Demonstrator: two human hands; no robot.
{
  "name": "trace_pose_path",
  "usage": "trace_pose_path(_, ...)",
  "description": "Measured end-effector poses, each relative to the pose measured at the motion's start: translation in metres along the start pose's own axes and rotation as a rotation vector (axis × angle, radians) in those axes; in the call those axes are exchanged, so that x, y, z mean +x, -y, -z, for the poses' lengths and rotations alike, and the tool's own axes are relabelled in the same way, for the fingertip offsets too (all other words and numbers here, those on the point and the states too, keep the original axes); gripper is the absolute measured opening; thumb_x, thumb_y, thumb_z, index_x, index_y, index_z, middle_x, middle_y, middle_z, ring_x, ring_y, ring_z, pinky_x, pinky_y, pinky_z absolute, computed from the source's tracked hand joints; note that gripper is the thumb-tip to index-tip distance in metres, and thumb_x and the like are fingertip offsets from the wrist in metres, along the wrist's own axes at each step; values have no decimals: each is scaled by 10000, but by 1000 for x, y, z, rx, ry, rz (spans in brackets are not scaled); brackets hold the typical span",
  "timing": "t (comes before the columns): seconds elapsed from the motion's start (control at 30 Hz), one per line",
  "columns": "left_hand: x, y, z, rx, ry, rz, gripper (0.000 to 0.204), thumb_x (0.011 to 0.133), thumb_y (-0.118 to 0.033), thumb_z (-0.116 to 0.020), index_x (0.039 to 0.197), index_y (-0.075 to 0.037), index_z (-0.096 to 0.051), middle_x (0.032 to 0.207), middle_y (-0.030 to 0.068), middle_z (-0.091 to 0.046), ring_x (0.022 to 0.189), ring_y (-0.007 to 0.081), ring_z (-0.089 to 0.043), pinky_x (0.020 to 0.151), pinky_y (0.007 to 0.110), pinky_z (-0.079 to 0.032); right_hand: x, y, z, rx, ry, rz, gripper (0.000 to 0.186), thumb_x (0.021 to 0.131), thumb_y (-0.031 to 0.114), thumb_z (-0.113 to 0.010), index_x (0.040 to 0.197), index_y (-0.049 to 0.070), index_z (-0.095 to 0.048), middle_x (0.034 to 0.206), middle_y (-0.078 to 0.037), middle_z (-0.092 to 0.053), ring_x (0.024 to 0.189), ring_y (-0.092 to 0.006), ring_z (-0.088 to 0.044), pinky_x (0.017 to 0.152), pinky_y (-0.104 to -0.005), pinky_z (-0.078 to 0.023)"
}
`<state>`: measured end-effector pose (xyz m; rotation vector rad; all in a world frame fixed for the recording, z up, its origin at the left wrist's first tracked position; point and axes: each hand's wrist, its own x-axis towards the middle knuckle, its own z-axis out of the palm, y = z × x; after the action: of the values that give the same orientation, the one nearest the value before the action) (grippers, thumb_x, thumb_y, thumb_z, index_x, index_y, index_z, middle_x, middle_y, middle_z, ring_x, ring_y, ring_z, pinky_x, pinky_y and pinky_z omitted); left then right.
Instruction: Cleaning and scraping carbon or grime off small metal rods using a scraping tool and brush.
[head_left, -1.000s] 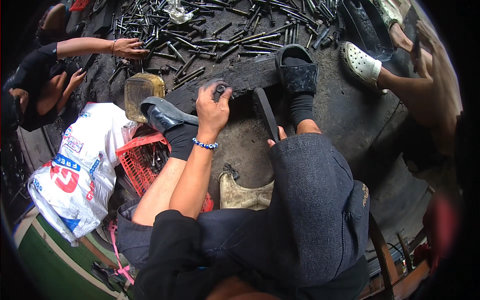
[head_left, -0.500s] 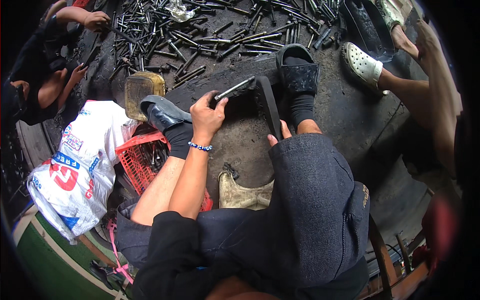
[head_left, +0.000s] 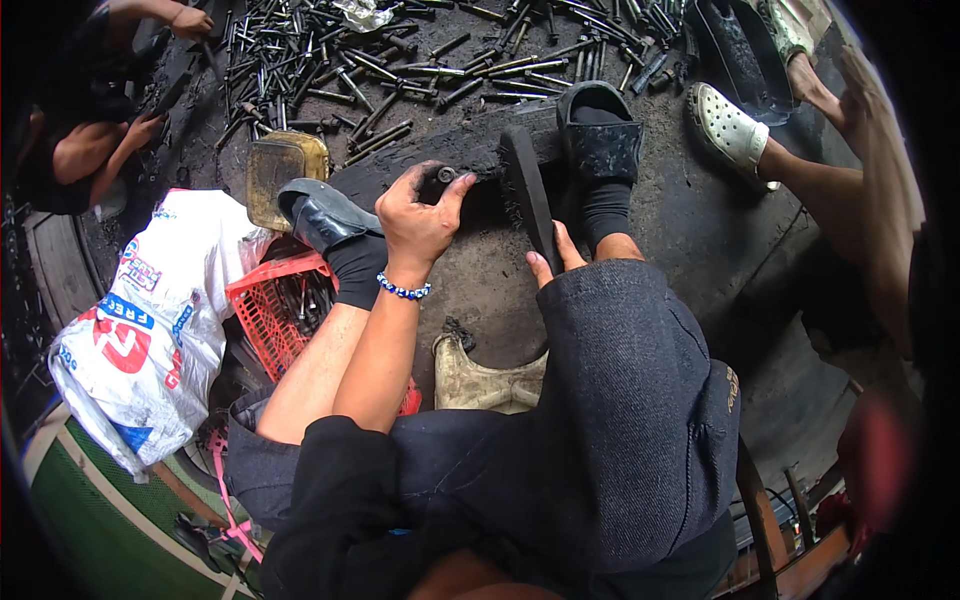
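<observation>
My left hand [head_left: 420,215] pinches a bolt [head_left: 446,174], its round end turned up to the camera, over a dark, worn wooden beam [head_left: 375,175]. My right hand [head_left: 550,255], mostly hidden by my trouser leg, grips a long dark flat tool [head_left: 532,185] with a rough, bristle-like edge, angled up just right of the bolt. Many loose bolts [head_left: 390,85] lie scattered beyond the beam. A dirty pale plastic piece [head_left: 480,375] sits below my hands, between my legs.
A red basket [head_left: 265,320] holding metal parts and a white sack [head_left: 140,330] are at left, below a yellowish container [head_left: 285,175]. One person [head_left: 100,150] works at upper left; another person's white clogs [head_left: 725,130] and a black tray [head_left: 740,55] are at upper right.
My left hand has turned the bolt, which lay sideways half a second ago and is now end-on again. The dark tool has shifted slightly. The co-worker's arm at left has pulled up and away.
</observation>
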<state>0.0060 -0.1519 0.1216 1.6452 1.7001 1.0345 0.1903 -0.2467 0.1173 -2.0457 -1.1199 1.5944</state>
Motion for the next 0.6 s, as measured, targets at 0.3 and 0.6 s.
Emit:
trace_pose_path(0.3,-2,5,4,-184,-27,134,199,728,-108,-782,807,31,-663,742,118,-682,663,141,-647,635,249,-495,-2,-3,-3,75,6,-15,580,890,477,-582,1414,341,-373,926,-146,-677,812,-255,-664,782,-361,-503)
trace_pose_path(0.6,-20,61,5,29,238,426,142,801,-131,-689,813,9,-671,642,101,-642,552,136,-607,544,295,-480,6,-9,-7,297,-16,-169,567,887,353,-637,1403,279,-412,933,-123,-681,793,-211,-661,711,-311,-508)
